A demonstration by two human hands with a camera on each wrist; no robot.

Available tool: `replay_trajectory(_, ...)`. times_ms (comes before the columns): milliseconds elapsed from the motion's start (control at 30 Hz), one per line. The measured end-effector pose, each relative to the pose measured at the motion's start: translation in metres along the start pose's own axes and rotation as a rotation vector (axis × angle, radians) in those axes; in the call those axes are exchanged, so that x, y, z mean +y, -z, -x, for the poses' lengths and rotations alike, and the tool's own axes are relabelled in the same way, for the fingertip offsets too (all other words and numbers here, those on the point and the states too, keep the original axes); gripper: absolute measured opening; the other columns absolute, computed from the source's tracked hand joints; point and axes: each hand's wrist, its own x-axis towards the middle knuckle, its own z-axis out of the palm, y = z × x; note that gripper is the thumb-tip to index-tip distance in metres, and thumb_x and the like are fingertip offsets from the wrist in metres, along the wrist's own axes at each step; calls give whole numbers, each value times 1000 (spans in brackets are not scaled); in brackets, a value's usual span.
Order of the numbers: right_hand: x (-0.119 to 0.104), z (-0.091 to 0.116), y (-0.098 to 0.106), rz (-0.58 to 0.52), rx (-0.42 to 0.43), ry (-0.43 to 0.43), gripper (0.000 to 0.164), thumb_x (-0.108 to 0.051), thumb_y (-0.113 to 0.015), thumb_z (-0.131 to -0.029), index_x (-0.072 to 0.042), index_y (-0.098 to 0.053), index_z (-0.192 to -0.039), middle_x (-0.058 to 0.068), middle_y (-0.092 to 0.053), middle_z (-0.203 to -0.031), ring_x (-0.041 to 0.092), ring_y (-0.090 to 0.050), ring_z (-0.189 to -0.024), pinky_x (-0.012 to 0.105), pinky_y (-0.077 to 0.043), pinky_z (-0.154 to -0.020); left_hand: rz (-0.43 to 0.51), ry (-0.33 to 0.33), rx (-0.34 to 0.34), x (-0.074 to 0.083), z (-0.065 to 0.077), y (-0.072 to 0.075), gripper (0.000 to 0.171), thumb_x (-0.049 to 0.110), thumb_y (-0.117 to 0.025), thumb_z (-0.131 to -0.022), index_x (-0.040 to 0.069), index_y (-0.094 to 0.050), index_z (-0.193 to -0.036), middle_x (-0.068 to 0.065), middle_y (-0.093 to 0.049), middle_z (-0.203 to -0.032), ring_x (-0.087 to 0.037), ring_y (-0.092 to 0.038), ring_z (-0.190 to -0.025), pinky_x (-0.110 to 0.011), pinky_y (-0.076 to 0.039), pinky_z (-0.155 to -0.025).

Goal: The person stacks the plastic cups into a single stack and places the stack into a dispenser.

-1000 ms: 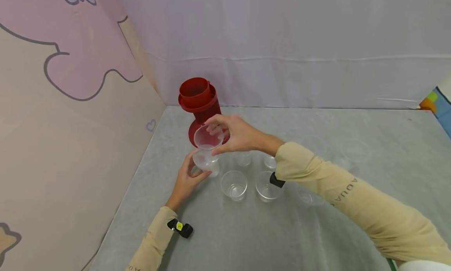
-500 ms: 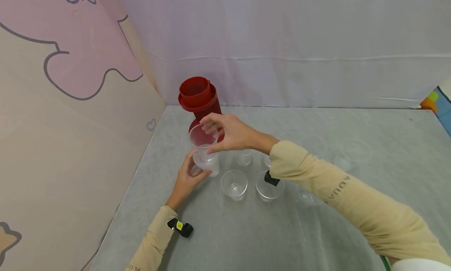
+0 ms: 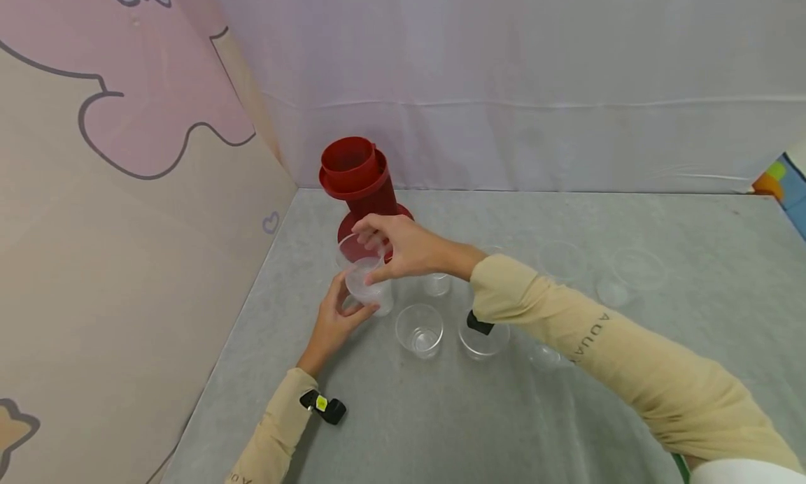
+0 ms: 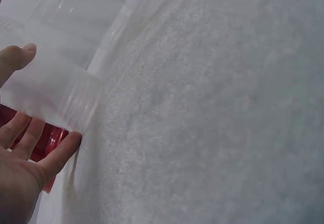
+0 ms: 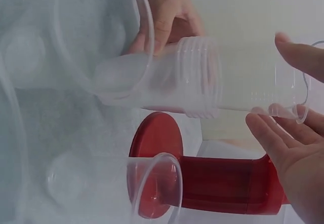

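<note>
Nearest, I have the left hand [image 3: 332, 324] gripping the stack [image 5: 195, 79], thumb and fingers curled round it; whether its base touches the table [image 3: 453, 421] I can't tell. Above, the right hand [image 3: 412, 247] reaches across, pinching the cup [image 5: 248, 77] at the stack's mouth. I judge we're nesting; next calls for straight pressure. Beyond: the red stand [image 3: 371, 197].

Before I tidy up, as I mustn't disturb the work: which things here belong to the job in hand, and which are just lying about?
In the job:
cup stack in the left hand
clear cup in the right hand
loose clear cups, probably

Seemingly just lying about:
red stand, gripped by neither hand
</note>
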Motion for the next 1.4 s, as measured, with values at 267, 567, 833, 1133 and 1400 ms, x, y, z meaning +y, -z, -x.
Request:
replay_trajectory(267,4,3,-6,24,-51,-11,69,-21,-81,-74,-3,-47,-132,6,-57,-115,21,-54,-106,28,-51,-84,12,-3,-8,-1,-1,1,75,-4,-73,-79,3,-32,-142,-15,-45,-135,-28,-46,-121,-52,-48,-88)
replay_trajectory(567,6,1,-11,57,-88,-57,70,-19,-80,-74,-2,-46,-132,7,-56,-119,23,-52,-110,36,-50,-90,28,-14,-11,0,-1,1,75,-6,-71,-79,4,-32,-142,-15,-45,-135,-28,-47,-120,-50,-48,-88)
replay_trajectory(833,8,2,-13,108,-114,-92,71,-21,-80,-74,-1,-46,-133,7,-54,-126,21,-52,-113,29,-47,-93,15,11,-8,1,-2,1,76,-3,-73,-79,6,-32,-143,-14,-44,-137,-29,-44,-123,-53,-47,-89)
replay_trajectory(1133,8,4,-12,143,-155,-129,68,-22,-79,-76,-1,-48,-133,9,-54,-127,20,-51,-109,27,-49,-89,2,28,-15,2,-2,2,76,-1,-74,-79,7,-32,-143,-13,-43,-138,-32,-44,-123,-52,-46,-90)
replay_trajectory(1400,9,4,-15,178,-158,-117,59,-20,-77,-78,1,-53,-127,9,-56,-121,21,-51,-104,27,-47,-87,2,40,-9,3,-1,2,76,-2,-74,-79,8,-33,-143,-13,-42,-139,-31,-43,-124,-53,-45,-91)
